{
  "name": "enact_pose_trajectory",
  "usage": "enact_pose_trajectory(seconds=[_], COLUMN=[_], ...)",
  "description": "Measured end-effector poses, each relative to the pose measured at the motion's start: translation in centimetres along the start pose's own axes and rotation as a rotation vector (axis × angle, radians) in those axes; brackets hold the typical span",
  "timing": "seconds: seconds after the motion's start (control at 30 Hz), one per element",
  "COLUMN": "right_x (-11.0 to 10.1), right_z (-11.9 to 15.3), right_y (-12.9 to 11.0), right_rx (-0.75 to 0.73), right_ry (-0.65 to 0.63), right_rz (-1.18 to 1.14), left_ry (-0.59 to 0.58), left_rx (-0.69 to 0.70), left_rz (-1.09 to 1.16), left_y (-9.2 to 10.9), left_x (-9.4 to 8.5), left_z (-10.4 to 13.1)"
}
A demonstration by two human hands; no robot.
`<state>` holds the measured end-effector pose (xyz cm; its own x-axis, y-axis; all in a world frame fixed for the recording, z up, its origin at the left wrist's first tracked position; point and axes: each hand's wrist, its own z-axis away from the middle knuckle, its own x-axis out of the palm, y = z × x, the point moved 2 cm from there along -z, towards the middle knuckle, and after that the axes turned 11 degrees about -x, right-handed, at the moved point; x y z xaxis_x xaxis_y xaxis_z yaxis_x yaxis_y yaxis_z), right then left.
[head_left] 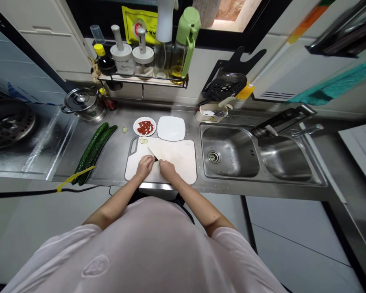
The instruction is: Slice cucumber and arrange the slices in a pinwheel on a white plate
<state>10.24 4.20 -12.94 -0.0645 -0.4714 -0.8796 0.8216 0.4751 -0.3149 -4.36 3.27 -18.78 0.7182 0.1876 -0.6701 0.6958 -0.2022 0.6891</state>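
Observation:
My right hand [168, 169] is closed round the handle of a small kitchen knife [151, 153], whose blade points up and left over the white cutting board [187, 162]. Close beside the blade, my left hand [145, 166] is closed with its fingers bent down on the board. What lies under those fingers is hidden. A few thin, pale green slices [143, 141] rest at the board's upper left corner, near its grey handle. Left of the board, two long dark green cucumbers [94, 150] lie side by side on the steel counter.
Behind the board stand a plate of chopped red pieces [145, 127] and a white square plate [171, 128]. One pale slice [125, 130] lies on the counter. A double sink [232, 150] is at right, a lidded pot [83, 103] at left. Bottles and jars fill a shelf [143, 79] above.

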Motion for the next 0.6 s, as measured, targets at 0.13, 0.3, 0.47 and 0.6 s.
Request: enact_pose_trajectory(seconds=[0.13,0.3,0.47,0.6], right_x=[0.7,1.1,0.6,0.0], right_z=[1.4,2.3,1.4,0.1], right_y=[0.2,0.4,0.3,-0.2], right_rx=[0.04,0.055,0.044,0.028], right_ry=[-0.025,-0.051,-0.043,-0.02], right_rz=[0.0,0.002,-0.003,-0.001], left_ry=[-0.001,0.004,0.017,0.012], left_rx=[0.0,0.003,-0.007,0.0], left_rz=[-0.012,-0.018,-0.006,0.002], left_y=[0.1,0.1,0.1,0.2], left_x=[0.0,0.1,0.2,0.2], left_z=[0.0,0.0,0.0,0.0])
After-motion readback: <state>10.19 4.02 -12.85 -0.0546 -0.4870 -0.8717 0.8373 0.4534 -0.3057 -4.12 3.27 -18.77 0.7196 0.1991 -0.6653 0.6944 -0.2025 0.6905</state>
